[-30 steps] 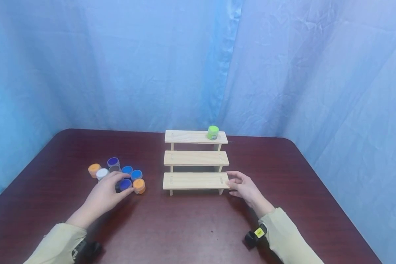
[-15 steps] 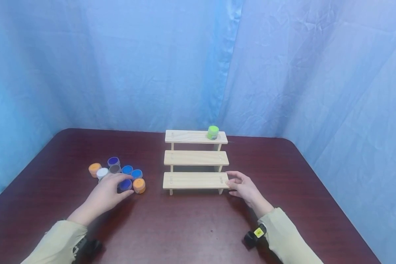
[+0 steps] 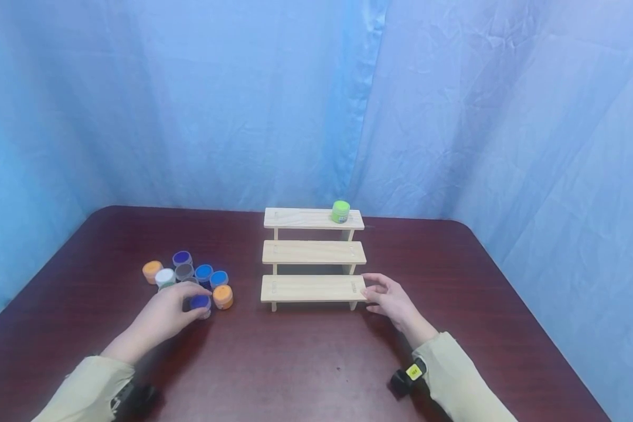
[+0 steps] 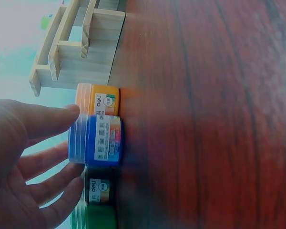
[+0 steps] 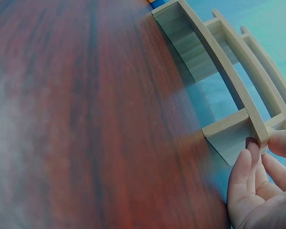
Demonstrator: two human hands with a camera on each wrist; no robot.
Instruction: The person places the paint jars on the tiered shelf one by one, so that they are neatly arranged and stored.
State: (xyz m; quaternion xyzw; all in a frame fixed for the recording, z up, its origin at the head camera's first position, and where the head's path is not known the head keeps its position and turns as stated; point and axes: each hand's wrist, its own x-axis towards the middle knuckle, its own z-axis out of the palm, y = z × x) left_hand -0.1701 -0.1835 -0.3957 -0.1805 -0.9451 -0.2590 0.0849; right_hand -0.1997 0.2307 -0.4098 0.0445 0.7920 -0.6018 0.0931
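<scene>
My left hand (image 3: 160, 313) pinches a dark blue paint jar (image 3: 200, 302) between thumb and index finger. In the left wrist view, the thumb rests by the clear lid of this blue jar (image 4: 97, 139), and the other fingers spread behind it. An orange jar (image 3: 223, 297) stands just right of it. My right hand (image 3: 392, 302) grips the right end of the lowest board of a three-step wooden shelf (image 3: 311, 288). The right wrist view shows thumb and fingers on either side of that board end (image 5: 260, 133). A light green jar (image 3: 340, 212) sits on the top step, towards its right.
More jars cluster around the left hand: orange (image 3: 152, 272), white-lidded (image 3: 165, 278), purple (image 3: 181, 259), brown-grey (image 3: 184, 271) and two lighter blue ones, one a blue jar (image 3: 218, 279). Blue curtains (image 3: 242, 105) hang behind the dark red table (image 3: 306, 363).
The dark blue jar has shifted slightly nearer to me, out of the cluster, with the left thumb and index finger closed in on it. The right hand and shelf stay put.
</scene>
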